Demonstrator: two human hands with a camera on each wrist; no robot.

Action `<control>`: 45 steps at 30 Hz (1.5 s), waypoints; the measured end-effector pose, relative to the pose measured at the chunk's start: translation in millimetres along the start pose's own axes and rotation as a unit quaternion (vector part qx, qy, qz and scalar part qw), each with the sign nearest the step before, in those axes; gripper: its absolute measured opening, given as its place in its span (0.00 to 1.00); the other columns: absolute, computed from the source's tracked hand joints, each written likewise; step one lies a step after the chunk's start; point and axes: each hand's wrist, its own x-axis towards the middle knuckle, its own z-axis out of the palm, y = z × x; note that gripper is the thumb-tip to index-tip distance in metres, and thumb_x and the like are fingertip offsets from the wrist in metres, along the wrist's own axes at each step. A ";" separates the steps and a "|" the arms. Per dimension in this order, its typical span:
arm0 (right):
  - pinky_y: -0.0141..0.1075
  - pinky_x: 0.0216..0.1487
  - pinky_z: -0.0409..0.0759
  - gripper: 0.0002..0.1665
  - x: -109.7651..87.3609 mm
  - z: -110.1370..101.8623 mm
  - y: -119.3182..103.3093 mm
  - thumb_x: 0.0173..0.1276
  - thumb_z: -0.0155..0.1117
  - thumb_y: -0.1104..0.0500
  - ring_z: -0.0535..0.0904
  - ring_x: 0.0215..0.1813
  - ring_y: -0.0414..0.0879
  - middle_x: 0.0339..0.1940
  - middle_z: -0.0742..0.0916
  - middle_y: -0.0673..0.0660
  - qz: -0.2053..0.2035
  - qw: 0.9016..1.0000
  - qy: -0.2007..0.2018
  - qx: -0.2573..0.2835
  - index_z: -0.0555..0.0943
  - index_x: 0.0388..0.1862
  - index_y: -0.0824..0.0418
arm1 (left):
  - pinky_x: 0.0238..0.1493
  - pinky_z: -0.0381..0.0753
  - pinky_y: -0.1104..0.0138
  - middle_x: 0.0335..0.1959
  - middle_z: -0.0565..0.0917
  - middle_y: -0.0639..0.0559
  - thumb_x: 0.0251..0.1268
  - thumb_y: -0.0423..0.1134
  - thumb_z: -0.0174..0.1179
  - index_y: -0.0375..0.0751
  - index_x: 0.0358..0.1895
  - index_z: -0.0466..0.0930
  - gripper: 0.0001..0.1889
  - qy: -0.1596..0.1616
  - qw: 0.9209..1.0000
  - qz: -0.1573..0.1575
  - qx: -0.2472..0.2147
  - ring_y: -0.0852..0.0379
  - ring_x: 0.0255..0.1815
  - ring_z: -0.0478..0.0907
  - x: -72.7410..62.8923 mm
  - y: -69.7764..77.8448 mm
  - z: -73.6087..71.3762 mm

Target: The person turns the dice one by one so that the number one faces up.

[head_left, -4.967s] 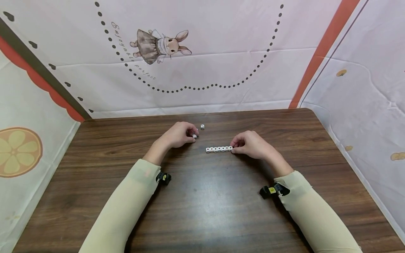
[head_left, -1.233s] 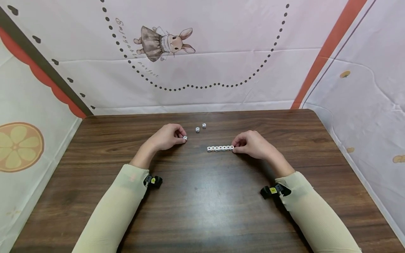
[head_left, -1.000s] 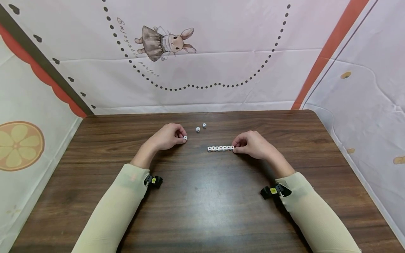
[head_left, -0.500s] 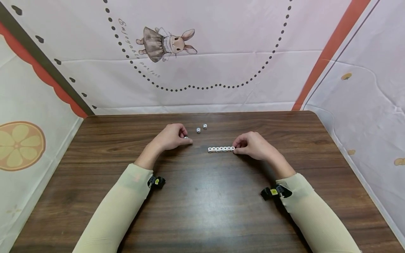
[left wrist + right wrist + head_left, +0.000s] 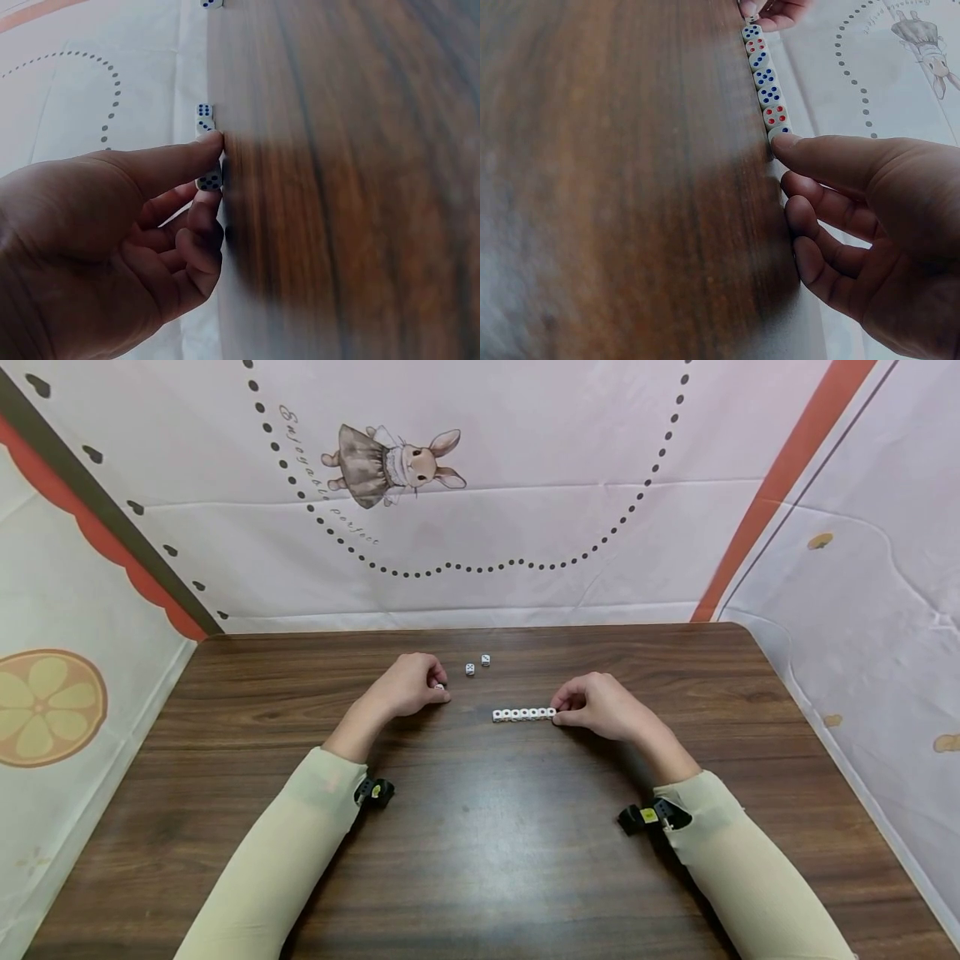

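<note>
My left hand [image 5: 407, 686] pinches a white die [image 5: 209, 179] between thumb and fingertips, close to the tabletop. In the head view the thumb and fingers mostly cover that die. To the right, several white dice stand side by side in a straight row [image 5: 516, 715], each with one large round pip on top. My right hand [image 5: 602, 706] holds the die at the row's right end [image 5: 780, 133], with the thumb on its near side. Blue and red pips mark the row's near faces in the right wrist view.
Two loose dice lie behind and between the hands, one nearer [image 5: 470, 669] and one farther back [image 5: 486, 660]. Brown wood-grain table [image 5: 480, 860] spreads under both arms. A printed cloth [image 5: 525, 527] hangs along the table's back edge.
Compared with five seconds ago, my left hand is farther left, apart from the two loose dice. Its thumb stretched past the die half a second ago and is now drawn back slightly. My right hand stays put.
</note>
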 end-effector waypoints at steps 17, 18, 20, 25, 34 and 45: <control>0.42 0.43 0.80 0.05 -0.4 -0.1 -1.1 0.68 0.79 0.59 0.83 0.37 0.42 0.33 0.89 0.46 0.004 1.000 0.000 0.002 0.90 0.41 0.57 | 0.50 0.78 0.57 0.34 0.85 0.52 0.67 0.39 0.75 0.39 0.41 0.88 0.08 0.015 0.999 0.016 -0.027 0.54 0.38 0.80 -3.3 -9.3 -2.9; 0.42 0.43 0.80 0.05 -0.3 -0.1 -1.1 0.68 0.79 0.59 0.83 0.37 0.42 0.33 0.89 0.46 0.005 1.000 -0.001 0.003 0.90 0.41 0.57 | 0.50 0.78 0.56 0.34 0.86 0.52 0.67 0.39 0.76 0.40 0.40 0.88 0.08 0.017 0.999 0.015 -0.030 0.54 0.38 0.80 -3.3 -10.1 -2.8; 0.42 0.43 0.80 0.05 -0.3 -0.1 -1.4 0.68 0.79 0.59 0.83 0.37 0.42 0.33 0.89 0.46 0.005 1.000 -0.001 0.002 0.90 0.40 0.57 | 0.50 0.78 0.56 0.34 0.86 0.52 0.67 0.39 0.76 0.40 0.41 0.87 0.08 0.018 0.999 0.014 -0.036 0.54 0.38 0.80 -3.9 -11.3 -3.0; 0.42 0.43 0.80 0.05 -0.4 -0.2 -1.9 0.68 0.79 0.59 0.83 0.36 0.42 0.32 0.89 0.46 0.005 1.000 -0.002 0.003 0.90 0.40 0.57 | 0.51 0.78 0.55 0.36 0.85 0.51 0.67 0.38 0.75 0.40 0.41 0.86 0.08 0.018 0.999 0.012 -0.036 0.52 0.40 0.80 -5.0 -13.2 -3.7; 0.42 0.43 0.80 0.05 -0.5 -0.8 -2.5 0.68 0.79 0.60 0.83 0.37 0.42 0.32 0.89 0.46 0.005 1.000 -0.003 0.003 0.90 0.40 0.57 | 0.51 0.76 0.56 0.37 0.84 0.50 0.67 0.40 0.76 0.41 0.41 0.85 0.10 0.011 0.999 -0.002 -0.034 0.51 0.42 0.79 -7.4 -15.8 -3.9; 0.41 0.42 0.79 0.05 1.3 1.0 0.7 0.67 0.80 0.60 0.82 0.36 0.41 0.31 0.88 0.45 -0.007 1.000 0.006 0.001 0.90 0.39 0.56 | 0.57 0.76 0.53 0.44 0.84 0.46 0.64 0.32 0.76 0.38 0.55 0.85 0.17 -0.004 0.998 0.034 -0.045 0.49 0.49 0.80 -9.6 -14.7 -6.7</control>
